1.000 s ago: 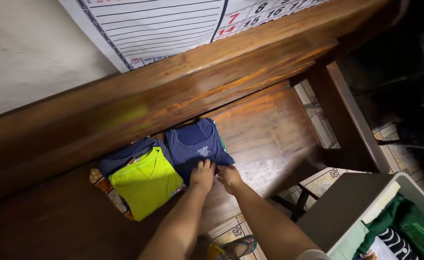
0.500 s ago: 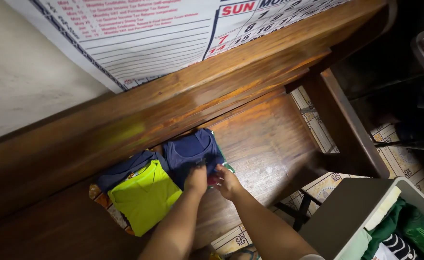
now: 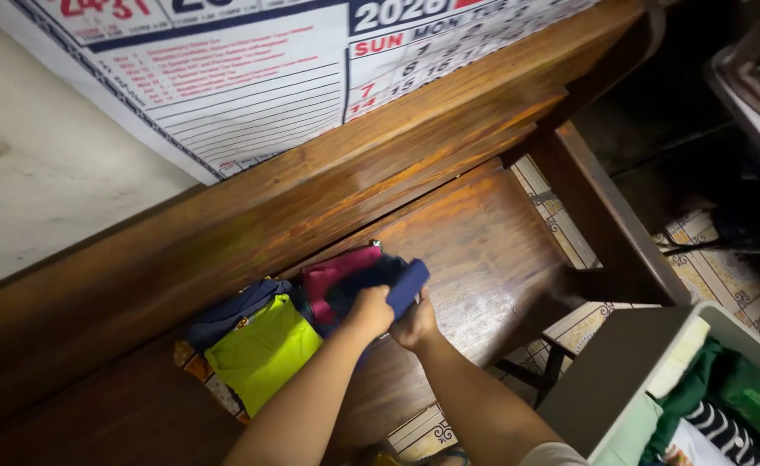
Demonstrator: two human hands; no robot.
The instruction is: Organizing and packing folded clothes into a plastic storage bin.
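My left hand (image 3: pixel 368 309) and my right hand (image 3: pixel 414 324) both grip a folded navy blue shirt (image 3: pixel 397 287), lifted and tilted up off a small clothes pile on the wooden bench seat (image 3: pixel 475 233). A dark red garment (image 3: pixel 337 272) shows beneath and behind the navy one. To the left lies a folded lime-yellow shirt (image 3: pixel 263 349) on top of another dark blue garment (image 3: pixel 233 311).
The bench backrest (image 3: pixel 311 190) runs diagonally behind the pile, with a wall calendar (image 3: pixel 250 60) above it. At lower right stands a white bin (image 3: pixel 621 371) with green and striped clothes. Patterned floor tiles (image 3: pixel 708 267) lie past the bench arm (image 3: pixel 604 216).
The navy shirt lay flat under my hands before. Now both hands have gripped and raised its near edge, and the dark red garment beneath has come into sight. The camera tilted up slightly.
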